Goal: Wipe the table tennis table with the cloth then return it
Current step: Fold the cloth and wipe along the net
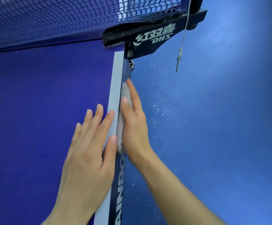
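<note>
Along the counter [34, 111] edge, I am pressing the limp, light cloth [124, 91] with a straight-fingered right hand [135, 125], left hand [86, 151] lying flat; judging a mid-bunch pinch best.

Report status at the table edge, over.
Left grip flat on tabletop. Right grip pressing cloth against side edge. Net clamp ahead on that edge, apart from the cloth.

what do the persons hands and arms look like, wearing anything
The left hand and right hand are bare: no gloves, rings, watch or bracelet show. Nails are short and unpainted. The left forearm and right forearm are uncovered to the frame edge, no sleeves in view.
</note>
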